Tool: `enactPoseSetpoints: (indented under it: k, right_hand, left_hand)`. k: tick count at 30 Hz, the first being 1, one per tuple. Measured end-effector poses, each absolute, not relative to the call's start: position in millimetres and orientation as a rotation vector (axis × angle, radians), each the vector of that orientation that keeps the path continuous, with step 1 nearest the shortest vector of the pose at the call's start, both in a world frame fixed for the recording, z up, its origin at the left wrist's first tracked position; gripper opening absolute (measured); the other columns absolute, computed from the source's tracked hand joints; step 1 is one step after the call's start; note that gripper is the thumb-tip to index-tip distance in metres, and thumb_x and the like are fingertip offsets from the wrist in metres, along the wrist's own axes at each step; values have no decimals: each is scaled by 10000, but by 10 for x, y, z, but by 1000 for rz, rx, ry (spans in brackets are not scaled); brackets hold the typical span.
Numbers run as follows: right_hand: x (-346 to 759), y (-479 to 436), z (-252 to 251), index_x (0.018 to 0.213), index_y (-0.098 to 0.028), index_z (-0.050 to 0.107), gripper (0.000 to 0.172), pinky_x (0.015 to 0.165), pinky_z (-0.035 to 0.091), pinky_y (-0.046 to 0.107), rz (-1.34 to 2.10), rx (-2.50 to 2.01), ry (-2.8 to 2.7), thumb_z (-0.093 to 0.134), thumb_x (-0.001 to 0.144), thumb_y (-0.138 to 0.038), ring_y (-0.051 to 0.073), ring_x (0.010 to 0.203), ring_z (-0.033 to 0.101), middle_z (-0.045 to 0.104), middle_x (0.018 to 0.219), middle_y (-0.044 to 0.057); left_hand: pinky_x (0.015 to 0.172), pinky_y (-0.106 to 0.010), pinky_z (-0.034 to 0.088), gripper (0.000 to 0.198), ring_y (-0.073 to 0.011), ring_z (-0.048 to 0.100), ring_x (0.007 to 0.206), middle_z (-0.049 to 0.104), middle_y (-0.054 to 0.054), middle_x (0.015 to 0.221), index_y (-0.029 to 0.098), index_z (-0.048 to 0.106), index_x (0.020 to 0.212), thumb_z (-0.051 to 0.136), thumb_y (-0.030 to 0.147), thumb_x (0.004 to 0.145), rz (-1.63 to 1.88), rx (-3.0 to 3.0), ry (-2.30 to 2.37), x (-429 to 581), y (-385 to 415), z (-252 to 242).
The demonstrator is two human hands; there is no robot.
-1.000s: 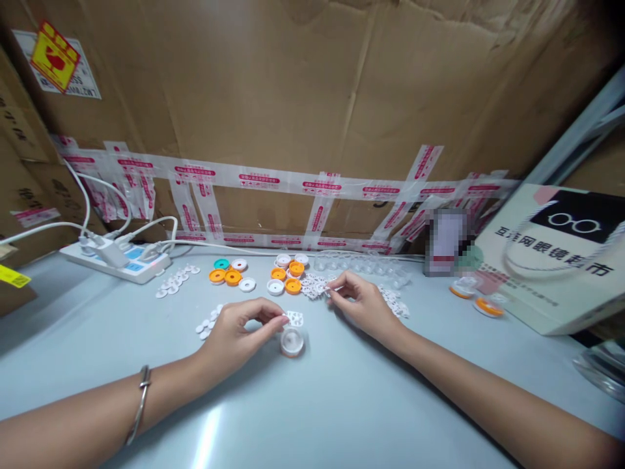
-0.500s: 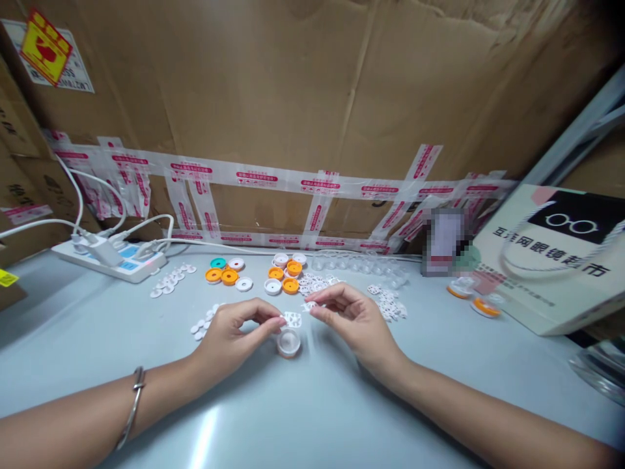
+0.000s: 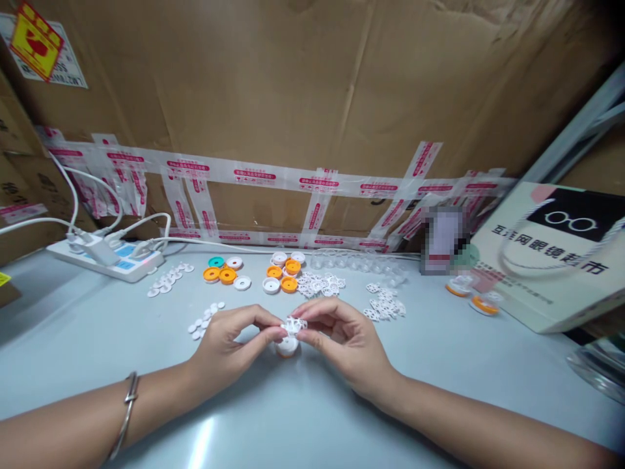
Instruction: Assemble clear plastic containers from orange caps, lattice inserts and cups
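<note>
My left hand (image 3: 233, 343) and my right hand (image 3: 340, 336) meet at the middle of the grey table (image 3: 312, 404). Both pinch small white perforated plastic pieces (image 3: 293, 324) between thumb and fingertips, held together just above a small round clear cup with an orange base (image 3: 287, 346) that stands on the table. A metal bangle (image 3: 124, 417) sits on my left wrist.
Behind the hands lie orange, white and teal round caps (image 3: 227, 275), (image 3: 282, 273), heaps of white perforated pieces (image 3: 319, 284), (image 3: 385, 304) and small white discs (image 3: 205, 320), (image 3: 168, 281). A power strip (image 3: 105, 259) with cables is at back left, a printed box (image 3: 551, 257) at right, a taped cardboard wall (image 3: 312, 130) behind.
My right hand came back from the heap of white pieces with one pinched and joined my left hand over the small cup. The left hand stayed nearly in place.
</note>
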State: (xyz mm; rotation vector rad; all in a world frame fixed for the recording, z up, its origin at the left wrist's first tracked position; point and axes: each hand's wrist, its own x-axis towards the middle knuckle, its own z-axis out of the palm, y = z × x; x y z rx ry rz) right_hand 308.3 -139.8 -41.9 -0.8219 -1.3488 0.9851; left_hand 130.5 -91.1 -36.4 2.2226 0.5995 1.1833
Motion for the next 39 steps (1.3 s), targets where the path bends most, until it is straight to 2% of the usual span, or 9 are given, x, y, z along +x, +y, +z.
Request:
enactPoseSetpoints:
  k: [10, 15, 22, 27, 31, 39]
  right_hand:
    - [3119, -1398, -436, 857, -265, 709, 201, 769, 564, 282, 821, -819, -1490, 691, 711, -127, 143, 857, 641, 669, 876, 25]
    - [3125, -1405, -436, 832, -276, 718, 188, 718, 575, 268, 786, -814, -1498, 700, 706, -139, 141, 828, 651, 677, 872, 20]
    - [3147, -1401, -416, 869, -275, 714, 205, 737, 568, 264, 666, -789, -1616, 698, 718, -137, 140, 830, 663, 691, 870, 27]
    - [3161, -1395, -422, 928, -242, 684, 193, 740, 571, 288, 416, -742, -1761, 678, 749, -169, 156, 833, 667, 684, 892, 59]
    - [3185, -1408, -417, 1038, -216, 627, 274, 734, 567, 265, 182, -691, -1910, 579, 803, -84, 148, 857, 660, 673, 925, 88]
    - [3223, -1421, -382, 1126, -208, 576, 316, 725, 564, 257, 77, -690, -2054, 503, 838, -99, 156, 872, 660, 676, 962, 105]
  left_hand:
    - [582, -182, 515, 84, -116, 664, 596, 718, -6, 667, 162, 653, 738, 598, 132, 794, 1160, 2225, 631, 1303, -926, -345]
    - [585, -175, 511, 89, -109, 662, 595, 716, -5, 662, 160, 653, 733, 597, 128, 794, 1165, 2226, 635, 1294, -931, -354]
    - [576, -155, 500, 97, -94, 657, 583, 708, 4, 643, 154, 645, 720, 593, 118, 793, 1168, 2215, 645, 1302, -937, -334]
    - [567, -169, 506, 104, -101, 653, 572, 704, -3, 628, 152, 635, 716, 579, 120, 799, 1171, 2203, 642, 1299, -951, -348]
    - [580, -179, 512, 112, -107, 658, 586, 711, -8, 643, 153, 630, 722, 565, 121, 808, 1133, 2181, 630, 1303, -964, -350]
    - [583, -177, 512, 129, -107, 656, 575, 707, -1, 630, 155, 627, 698, 562, 127, 807, 1122, 2180, 633, 1318, -961, -336]
